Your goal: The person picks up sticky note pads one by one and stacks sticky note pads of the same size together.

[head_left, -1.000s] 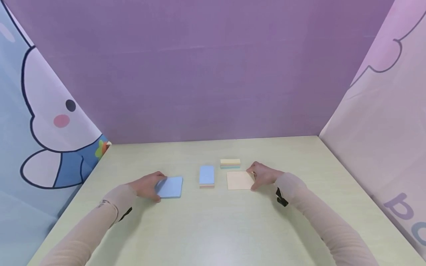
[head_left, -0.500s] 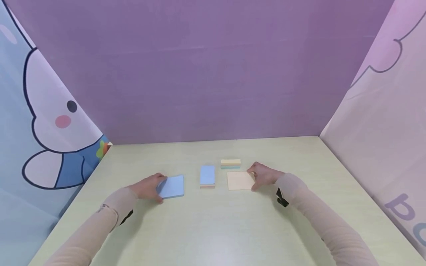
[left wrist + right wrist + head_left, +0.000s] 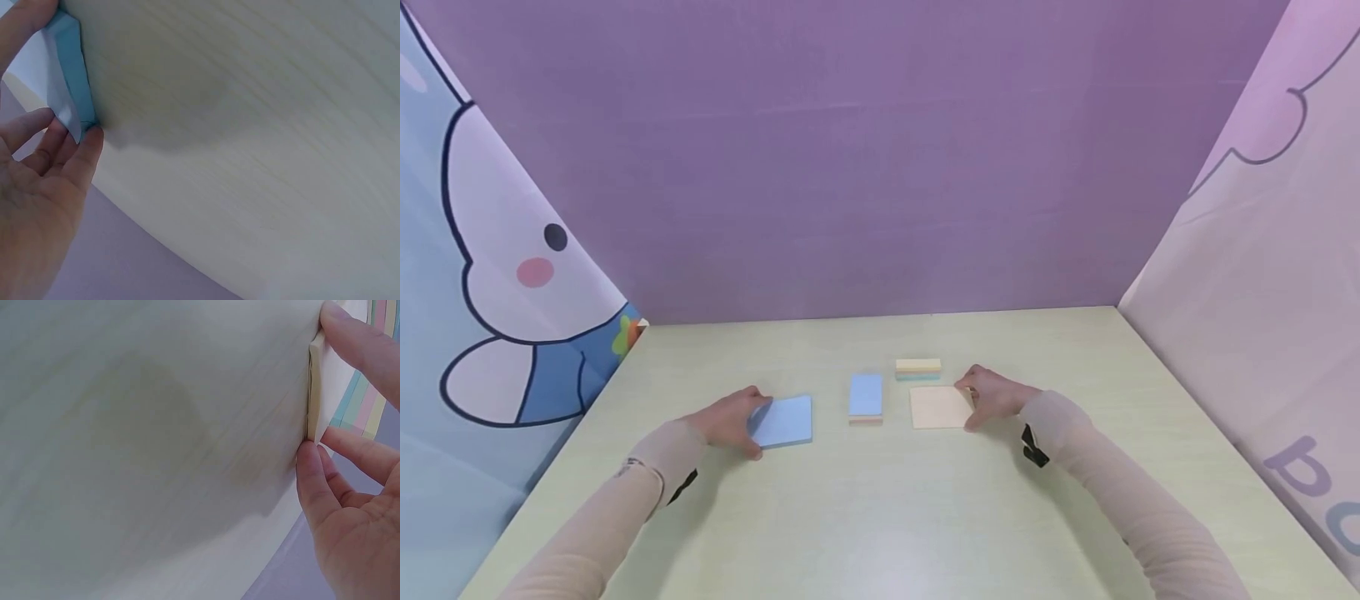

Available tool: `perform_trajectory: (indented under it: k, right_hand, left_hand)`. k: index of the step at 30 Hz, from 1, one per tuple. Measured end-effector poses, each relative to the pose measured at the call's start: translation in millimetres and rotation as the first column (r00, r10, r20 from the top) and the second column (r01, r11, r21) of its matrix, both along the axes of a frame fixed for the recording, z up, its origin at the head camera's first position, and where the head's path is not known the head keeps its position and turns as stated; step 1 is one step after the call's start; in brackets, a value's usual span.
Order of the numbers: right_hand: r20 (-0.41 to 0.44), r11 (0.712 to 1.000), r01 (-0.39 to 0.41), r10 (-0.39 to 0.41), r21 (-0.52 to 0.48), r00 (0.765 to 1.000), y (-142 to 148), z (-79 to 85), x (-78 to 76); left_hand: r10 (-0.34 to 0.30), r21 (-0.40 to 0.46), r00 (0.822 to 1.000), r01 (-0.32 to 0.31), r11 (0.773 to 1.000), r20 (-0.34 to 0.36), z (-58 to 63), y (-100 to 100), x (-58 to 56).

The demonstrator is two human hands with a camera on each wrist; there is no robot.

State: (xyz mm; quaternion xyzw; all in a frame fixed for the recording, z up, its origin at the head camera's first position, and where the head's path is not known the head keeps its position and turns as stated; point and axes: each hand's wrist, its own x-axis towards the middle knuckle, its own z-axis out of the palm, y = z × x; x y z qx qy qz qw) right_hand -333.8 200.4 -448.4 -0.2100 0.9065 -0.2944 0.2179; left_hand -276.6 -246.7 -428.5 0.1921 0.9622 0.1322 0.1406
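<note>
My left hand grips the left side of a square light-blue sticky note pad, thumb at the near corner and fingers at the far one. In the left wrist view, the blue pad's top sheets bend at the gripped edge, above its teal side. On the other side, my right hand holds a thin peach sticky note pad by its right edge between thumb and fingers. The right wrist view shows the peach pad's narrow edge between thumb and fingertips, close to the table.
Between the hands stands a small multicoloured stack of notes, blue on top. Behind the peach pad lies a layered stack, yellow on top. A purple backdrop closes off the table's far edge, with printed cloth at both sides.
The blue pad has turned slightly, its right side swinging away from me, with my left hand still holding it. My right hand and the peach pad stay in place.
</note>
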Motion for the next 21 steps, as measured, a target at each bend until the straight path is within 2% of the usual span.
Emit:
perform_trajectory:
  k: [6,14,21]
  right_hand:
    - [-0.002,1.000,0.003,-0.003,0.005,1.000,-1.3,0.1,-0.4]
    - [-0.045,0.998,-0.061,0.061,0.010,0.997,-0.2,5.8,3.7]
    - [-0.009,1.000,0.001,-0.001,0.005,1.000,-1.9,2.3,1.3]
  left_hand:
    - [-0.004,0.012,1.000,0.004,1.000,-0.007,1.0,-0.5,0.3]
    - [-0.014,0.037,1.000,0.014,0.999,-0.013,1.7,1.7,1.3]
    - [-0.004,0.052,1.000,0.005,0.999,-0.017,1.4,1.6,2.9]
